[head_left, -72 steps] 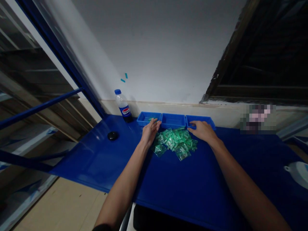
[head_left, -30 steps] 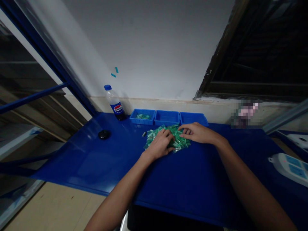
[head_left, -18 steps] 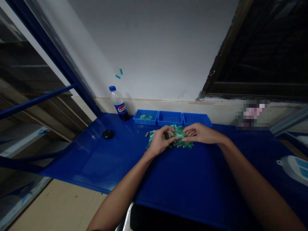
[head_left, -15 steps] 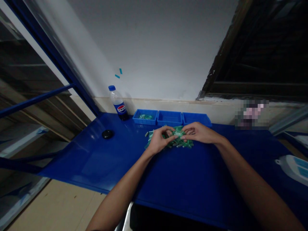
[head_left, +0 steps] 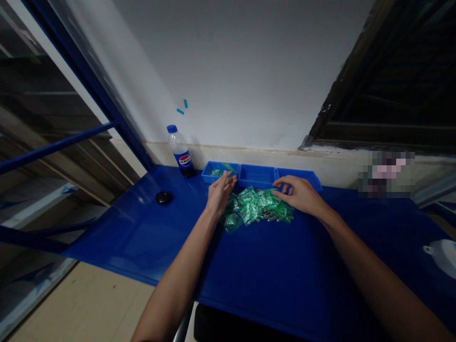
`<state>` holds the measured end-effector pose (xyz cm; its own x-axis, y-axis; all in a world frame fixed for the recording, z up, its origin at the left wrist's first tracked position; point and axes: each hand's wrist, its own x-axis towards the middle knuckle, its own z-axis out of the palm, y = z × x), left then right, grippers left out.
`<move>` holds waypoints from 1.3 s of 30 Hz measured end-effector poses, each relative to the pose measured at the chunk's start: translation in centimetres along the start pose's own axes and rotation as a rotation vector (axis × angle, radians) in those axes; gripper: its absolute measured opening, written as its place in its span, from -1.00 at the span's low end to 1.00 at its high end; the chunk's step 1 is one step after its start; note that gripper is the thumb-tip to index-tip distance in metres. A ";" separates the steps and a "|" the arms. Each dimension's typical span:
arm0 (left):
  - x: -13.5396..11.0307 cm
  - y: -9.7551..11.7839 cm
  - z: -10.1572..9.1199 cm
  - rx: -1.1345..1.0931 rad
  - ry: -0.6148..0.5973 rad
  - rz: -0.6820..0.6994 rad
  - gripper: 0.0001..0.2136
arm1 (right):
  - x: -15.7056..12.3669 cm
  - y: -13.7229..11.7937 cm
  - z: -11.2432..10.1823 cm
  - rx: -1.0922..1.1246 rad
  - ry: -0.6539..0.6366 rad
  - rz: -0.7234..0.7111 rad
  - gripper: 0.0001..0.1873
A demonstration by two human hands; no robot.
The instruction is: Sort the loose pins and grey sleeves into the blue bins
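Observation:
A heap of small green packets (head_left: 257, 209) lies on the blue table (head_left: 270, 275) in front of three blue trays set side by side. My left hand (head_left: 220, 192) reaches past the heap's left side, fingers stretched out over the near rim of the left tray (head_left: 212, 176); it holds nothing. A green packet (head_left: 227, 166) sits just beyond its fingertips in that tray, along with a few more. My right hand (head_left: 299, 194) rests at the heap's right end, by the right tray (head_left: 309, 176), fingers bent and apart. The middle tray (head_left: 257, 175) shows only blue.
A cola bottle (head_left: 180, 152) with a blue cap stands left of the trays against the wall. A black round object (head_left: 164, 197) lies on the table's left part. A white device (head_left: 443, 254) sits at the far right edge. Blue shelf rails run along the left.
Both hands, half a second ago pinching packets together over the heap, have parted. The left has gone to the left tray and let go; the right has moved toward the right tray.

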<state>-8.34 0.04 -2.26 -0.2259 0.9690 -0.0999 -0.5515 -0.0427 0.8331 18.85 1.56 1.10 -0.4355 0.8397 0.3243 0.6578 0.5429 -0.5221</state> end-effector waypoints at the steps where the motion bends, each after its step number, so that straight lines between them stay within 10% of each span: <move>1: 0.0 0.1 0.0 -0.047 0.015 -0.043 -0.68 | 0.0 0.2 0.3 -0.041 -0.010 -0.017 -0.71; 10: -0.6 -1.5 -0.1 0.377 -0.118 0.101 -0.51 | -0.5 0.5 3.2 -0.136 0.002 -0.089 -0.63; 18: -2.4 -1.8 1.0 0.799 -0.275 0.391 -0.67 | 0.0 -0.9 1.6 0.454 -0.079 0.170 -0.64; 29: -3.7 -0.9 1.6 0.757 -0.547 0.246 -0.53 | -0.2 -1.8 0.8 0.597 -0.176 0.202 -0.66; 39: -1.1 -0.7 0.3 0.446 -0.104 0.284 -0.49 | -0.3 0.2 0.3 -0.095 -0.104 -0.202 -0.80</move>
<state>-7.45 -0.89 -2.54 -0.2230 0.9544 0.1984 -0.0807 -0.2209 0.9720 18.93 1.41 0.67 -0.6222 0.7105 0.3288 0.6035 0.7028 -0.3767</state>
